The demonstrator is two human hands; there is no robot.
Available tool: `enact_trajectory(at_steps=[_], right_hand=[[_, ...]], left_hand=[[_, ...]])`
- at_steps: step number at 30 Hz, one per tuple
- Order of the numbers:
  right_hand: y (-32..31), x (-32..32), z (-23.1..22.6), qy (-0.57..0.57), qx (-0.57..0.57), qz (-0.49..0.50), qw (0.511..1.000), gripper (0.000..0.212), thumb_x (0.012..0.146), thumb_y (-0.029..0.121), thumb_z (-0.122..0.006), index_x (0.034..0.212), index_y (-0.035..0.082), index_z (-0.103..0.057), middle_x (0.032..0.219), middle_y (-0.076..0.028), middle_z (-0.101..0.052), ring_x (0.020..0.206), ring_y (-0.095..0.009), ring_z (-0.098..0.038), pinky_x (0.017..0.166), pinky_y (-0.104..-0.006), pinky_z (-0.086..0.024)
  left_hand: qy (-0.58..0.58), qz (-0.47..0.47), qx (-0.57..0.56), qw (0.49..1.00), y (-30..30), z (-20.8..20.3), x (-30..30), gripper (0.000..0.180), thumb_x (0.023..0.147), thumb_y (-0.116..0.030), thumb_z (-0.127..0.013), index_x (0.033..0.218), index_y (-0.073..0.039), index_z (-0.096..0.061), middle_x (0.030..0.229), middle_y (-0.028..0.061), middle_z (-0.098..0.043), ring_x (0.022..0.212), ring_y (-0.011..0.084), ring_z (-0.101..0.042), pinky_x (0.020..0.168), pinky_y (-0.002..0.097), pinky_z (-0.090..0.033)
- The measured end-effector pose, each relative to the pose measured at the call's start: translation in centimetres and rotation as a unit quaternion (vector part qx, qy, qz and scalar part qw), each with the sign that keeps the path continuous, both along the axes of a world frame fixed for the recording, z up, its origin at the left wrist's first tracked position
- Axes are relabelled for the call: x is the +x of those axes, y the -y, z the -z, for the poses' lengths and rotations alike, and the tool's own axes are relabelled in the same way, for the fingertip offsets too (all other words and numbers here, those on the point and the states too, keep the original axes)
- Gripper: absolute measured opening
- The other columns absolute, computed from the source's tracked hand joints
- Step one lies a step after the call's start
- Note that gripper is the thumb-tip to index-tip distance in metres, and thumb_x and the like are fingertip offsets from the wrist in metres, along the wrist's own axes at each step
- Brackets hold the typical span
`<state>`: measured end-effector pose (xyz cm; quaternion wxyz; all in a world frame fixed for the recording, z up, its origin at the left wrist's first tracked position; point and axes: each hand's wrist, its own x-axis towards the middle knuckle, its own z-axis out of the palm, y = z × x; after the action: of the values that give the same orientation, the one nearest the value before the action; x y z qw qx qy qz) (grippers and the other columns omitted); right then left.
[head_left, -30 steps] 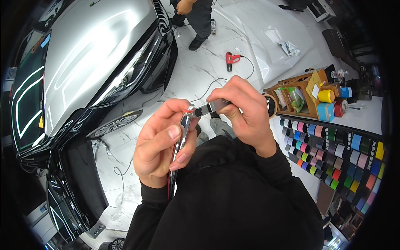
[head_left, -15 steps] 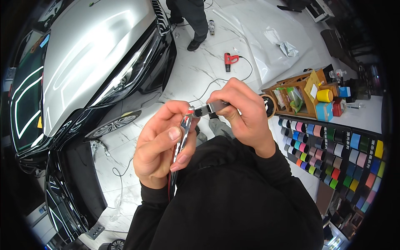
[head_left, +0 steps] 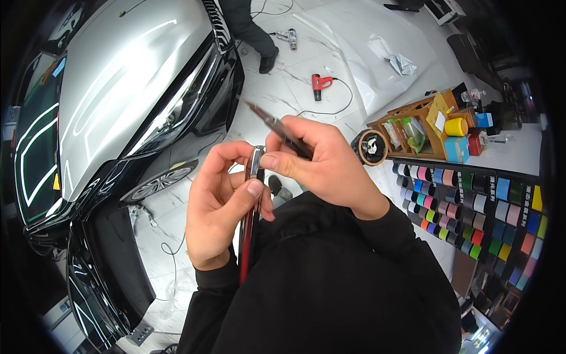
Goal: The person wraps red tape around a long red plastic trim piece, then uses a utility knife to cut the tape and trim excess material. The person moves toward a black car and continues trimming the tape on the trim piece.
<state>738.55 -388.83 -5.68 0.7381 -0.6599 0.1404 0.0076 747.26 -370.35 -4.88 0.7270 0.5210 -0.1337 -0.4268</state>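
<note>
My left hand (head_left: 213,215) is closed around a long, narrow trim strip (head_left: 254,164), its upper end chrome and its lower length red and black, running down toward my body. At the strip's top end, the thumb and fingertips of my right hand (head_left: 330,168) press close against it. The same right hand grips a slim, dark, pointed tool (head_left: 274,125), smeared by motion, its tip aimed up and left. Its exact kind does not show.
A silver and black car (head_left: 141,76) fills the left side. Ahead on the floor lie a red heat gun (head_left: 322,87), its cable and clear plastic sheeting (head_left: 377,71). Someone's leg (head_left: 250,32) stands beyond. To the right are a wooden organizer (head_left: 433,133) and a colour sample rack (head_left: 471,212).
My right hand has moved left and turned, bringing its fingertips to the strip's end; the tool now points up and left. The other person's leg has shifted slightly.
</note>
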Motion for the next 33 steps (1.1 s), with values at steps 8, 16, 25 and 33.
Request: enact_trajectory(at_steps=[8,16,25,33], right_hand=[[0.2,-0.6,-0.7,-0.018,-0.01,-0.064,0.998,0.016,0.097,0.014,-0.075,0.097,0.004,-0.063,0.078,0.007,-0.053,0.072,-0.002,-0.044,0.063,-0.0231,-0.036],[-0.4,-0.9,-0.6,-0.055,-0.018,-0.1,0.993,0.015,0.094,0.011,-0.076,0.095,0.002,-0.064,0.079,0.005,-0.056,0.074,-0.003,-0.046,0.065,-0.0232,-0.039],[0.1,-0.2,-0.3,-0.022,-0.065,-0.162,0.984,0.016,0.094,0.012,-0.075,0.1,0.002,-0.065,0.078,0.005,-0.056,0.071,-0.004,-0.047,0.063,-0.0229,-0.038],[3.9,2.5,0.4,0.124,0.404,-0.028,0.906,0.021,0.106,0.026,-0.058,0.101,0.005,-0.057,0.076,0.007,-0.046,0.056,-0.003,-0.036,0.053,-0.0209,-0.028]], left_hand=[[-0.011,0.008,0.033,0.999,-0.8,0.2,-1.1,0.018,0.099,0.002,-0.065,0.111,0.001,-0.051,0.091,0.0064,-0.064,0.064,0.0119,-0.066,0.056,0.0233,-0.052],[-0.018,0.015,0.039,0.999,-2.0,1.1,-1.2,0.028,0.089,0.008,-0.074,0.104,0.0,-0.052,0.091,0.009,-0.065,0.071,0.016,-0.072,0.061,0.0258,-0.058],[0.014,0.004,0.041,0.999,-2.8,1.4,-2.0,0.031,0.085,0.012,-0.077,0.101,-0.001,-0.054,0.093,0.007,-0.066,0.075,0.0129,-0.071,0.064,0.0243,-0.057],[-0.039,-0.006,0.02,0.999,-2.4,1.9,-2.4,0.022,0.091,0.01,-0.07,0.101,0.0,-0.053,0.093,0.0083,-0.064,0.067,0.0111,-0.064,0.059,0.0247,-0.051]])
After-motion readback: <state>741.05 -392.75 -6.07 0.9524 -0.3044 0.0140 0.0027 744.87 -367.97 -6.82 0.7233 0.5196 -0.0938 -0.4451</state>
